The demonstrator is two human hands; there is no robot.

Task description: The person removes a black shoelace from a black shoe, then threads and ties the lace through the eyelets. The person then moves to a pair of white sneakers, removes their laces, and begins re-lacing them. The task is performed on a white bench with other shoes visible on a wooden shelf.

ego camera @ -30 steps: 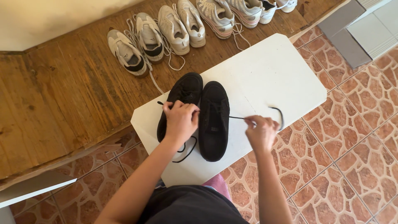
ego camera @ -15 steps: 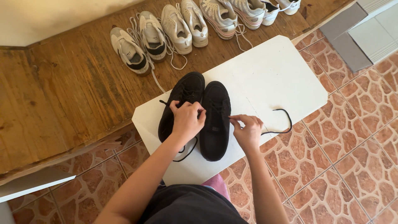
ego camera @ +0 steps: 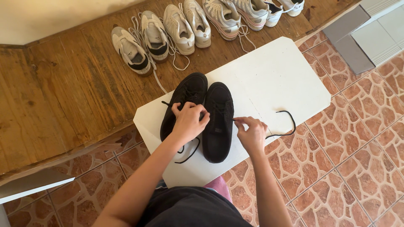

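Left hand (ego camera: 188,122) rests on the black shoes (ego camera: 216,122) on the white worktop (ego camera: 273,80), grip pinching a lace; right hand (ego camera: 251,133) grip pinches the black lace (ego camera: 283,126)

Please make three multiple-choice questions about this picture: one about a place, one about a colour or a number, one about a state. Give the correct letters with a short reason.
1. Where does the pair of black shoes stand?
A. on the white board
B. on the tiled floor
C. on a chair

2. How many black shoes are there?
A. one
B. two
C. four

3. What is the right hand doing?
A. lying flat and empty
B. pinching the black lace
C. holding a white shoe

Answers:
1 A, both black shoes rest on the white board in front of the wooden platform.
2 B, two lie side by side; the shoes on the platform are light-coloured.
3 B, its fingers grip the lace beside the shoe, while the left hand rests on the shoes.
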